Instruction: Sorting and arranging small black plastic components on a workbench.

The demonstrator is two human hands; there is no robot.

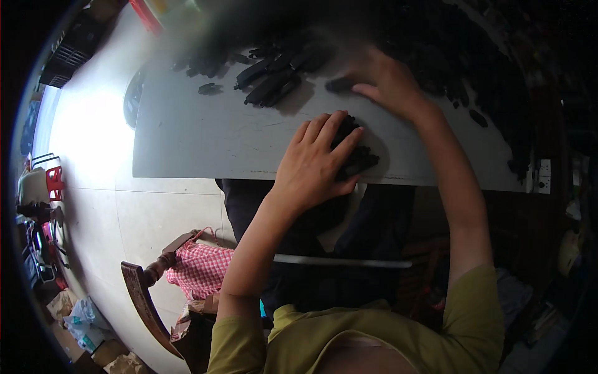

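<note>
My left hand (316, 156) is closed around a bunch of small black elongated pieces (360, 161) at the table's near edge. The pieces stick out past its fingers and thumb; their exact kind cannot be made out. Farther off and to the right, my right hand (393, 87) is blurred, its fingertips partly lost in haze. One dark elongated piece (339, 85), also blurred, sits at its thumb tip and appears pinched there. Left of this hand, a loose pile of similar black pieces (271, 81) lies on the grey tabletop (199, 143).
More black pieces (461, 56) spread thickly over the table's far right side, with a single one (478, 118) lying apart. A white power socket (545, 176) is by the right corner. At lower left stands a wooden chair (140, 280) with a pink checked cloth (199, 268).
</note>
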